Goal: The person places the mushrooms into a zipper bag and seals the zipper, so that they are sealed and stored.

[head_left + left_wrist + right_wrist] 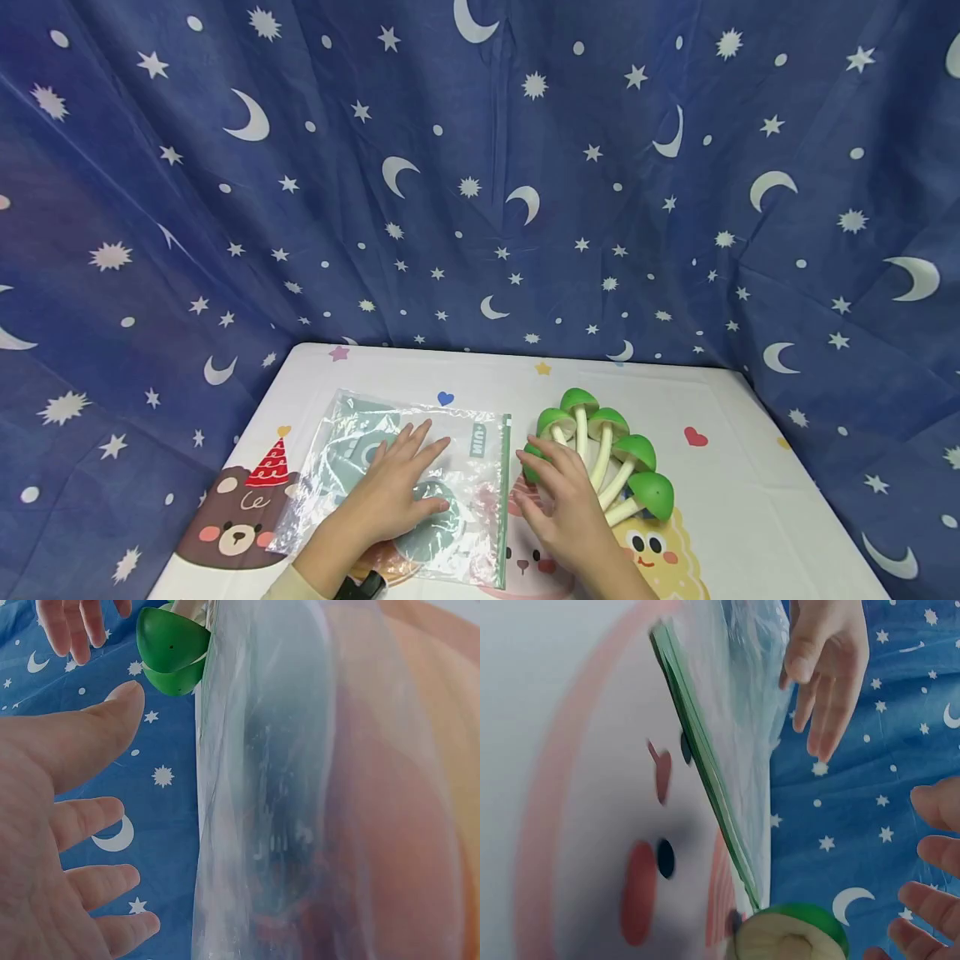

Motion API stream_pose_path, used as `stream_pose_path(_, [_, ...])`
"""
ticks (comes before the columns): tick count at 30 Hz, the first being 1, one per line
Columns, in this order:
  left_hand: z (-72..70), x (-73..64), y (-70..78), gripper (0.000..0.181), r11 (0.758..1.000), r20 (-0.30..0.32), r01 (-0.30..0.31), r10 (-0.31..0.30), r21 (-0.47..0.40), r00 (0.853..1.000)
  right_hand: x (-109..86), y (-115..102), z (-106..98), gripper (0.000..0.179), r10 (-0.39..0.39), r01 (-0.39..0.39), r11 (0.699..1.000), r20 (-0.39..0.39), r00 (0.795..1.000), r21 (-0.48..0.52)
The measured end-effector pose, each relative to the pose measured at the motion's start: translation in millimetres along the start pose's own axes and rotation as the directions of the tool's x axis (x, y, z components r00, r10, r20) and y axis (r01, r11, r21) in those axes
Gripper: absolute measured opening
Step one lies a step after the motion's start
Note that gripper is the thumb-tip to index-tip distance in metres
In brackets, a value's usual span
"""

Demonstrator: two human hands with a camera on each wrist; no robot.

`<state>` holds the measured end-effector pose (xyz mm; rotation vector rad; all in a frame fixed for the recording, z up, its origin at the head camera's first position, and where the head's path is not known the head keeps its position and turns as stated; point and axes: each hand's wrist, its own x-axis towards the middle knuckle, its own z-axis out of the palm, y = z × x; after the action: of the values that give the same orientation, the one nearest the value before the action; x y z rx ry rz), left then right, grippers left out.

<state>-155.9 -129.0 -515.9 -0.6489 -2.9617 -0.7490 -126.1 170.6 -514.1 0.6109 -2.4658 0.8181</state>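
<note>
A clear plastic zip bag (476, 492) with pale green printing lies flat on the table, its green zip edge (701, 754) towards the right. Over the bag is my left hand (401, 492), fingers spread and nothing in its grasp; its wrist view shows the palm (45, 802) beside the bag. Several toy mushrooms (633, 451) with green caps and cream stems lie fanned out right of the bag. My right hand (566, 517) is just left of the stems, fingers extended and holding nothing. It partly hides the leftmost mushroom; whether it touches any is unclear.
The white tablecloth (750, 500) carries printed bears, hearts and stars. A blue curtain (480, 208) with moons and stars hangs behind the table and along both sides. A black band (362, 586) shows at the left wrist.
</note>
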Motion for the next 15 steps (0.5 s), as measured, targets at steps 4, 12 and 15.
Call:
stream_pose_path(4, [2.0, -1.2, -0.8, 0.086, 1.000, 0.011, -0.001, 0.001, -0.003, 1.000, -7.4, -5, 2, 0.058, -0.008, 0.007, 0.999, 0.024, 1.000, 0.039])
stream_pose_path(12, [10.1, -1.7, -0.4, 0.087, 1.000, 0.034, -0.023, 0.022, 0.018, 0.999, -20.3, -7, 9, 0.053, 0.100, -0.112, 0.991, 0.142, 0.985, 0.078])
stream_pose_path(15, [13.6, -1.9, 0.5, 0.087, 0.999, 0.041, -0.028, 0.027, 0.024, 0.999, -23.2, -7, 13, 0.048, 0.144, -0.159, 0.985, 0.184, 0.972, 0.071])
